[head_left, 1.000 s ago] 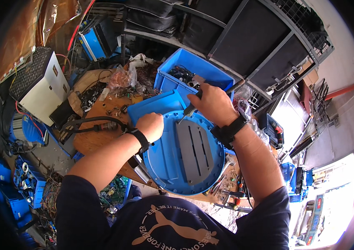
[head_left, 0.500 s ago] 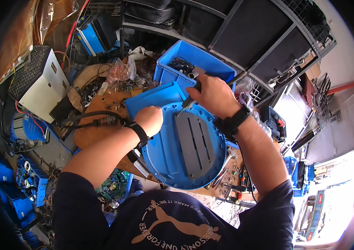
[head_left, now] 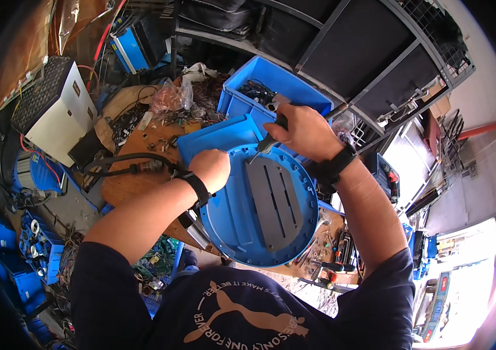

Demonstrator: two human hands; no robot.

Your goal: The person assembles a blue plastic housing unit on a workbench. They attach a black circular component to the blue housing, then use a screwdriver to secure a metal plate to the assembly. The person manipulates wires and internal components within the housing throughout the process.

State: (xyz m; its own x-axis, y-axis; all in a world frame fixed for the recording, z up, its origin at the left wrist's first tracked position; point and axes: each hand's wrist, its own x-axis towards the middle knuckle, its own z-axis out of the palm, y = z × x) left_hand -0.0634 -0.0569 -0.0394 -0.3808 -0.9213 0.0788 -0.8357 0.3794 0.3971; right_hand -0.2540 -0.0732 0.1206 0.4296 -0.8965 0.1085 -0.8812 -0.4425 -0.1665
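Note:
A round blue plastic cover [head_left: 227, 216] with a raised rim is tilted up in front of me. On it lies a dark grey plate [head_left: 269, 201] with long slots. My right hand [head_left: 306, 133] is closed round the handle of a screwdriver [head_left: 267, 143], whose thin shaft slants down to the plate's upper left corner. My left hand [head_left: 211, 169] is curled over the cover's upper left edge and grips it; its fingertips are hidden. Just behind that edge stands a flat-sided blue bin [head_left: 220, 140].
Behind the cover, a large blue crate [head_left: 233, 100] holds cables and dark parts. Small parts and a clear plastic bag [head_left: 169, 99] clutter the wooden table [head_left: 128, 189]. Several hand tools [head_left: 332, 266] lie at the right. A white box with a black top [head_left: 64, 122] stands far left.
My right hand and the screwdriver have shifted very slightly, with the tip still at the plate's corner. My left hand keeps its grip on the cover. The whole view has moved a little.

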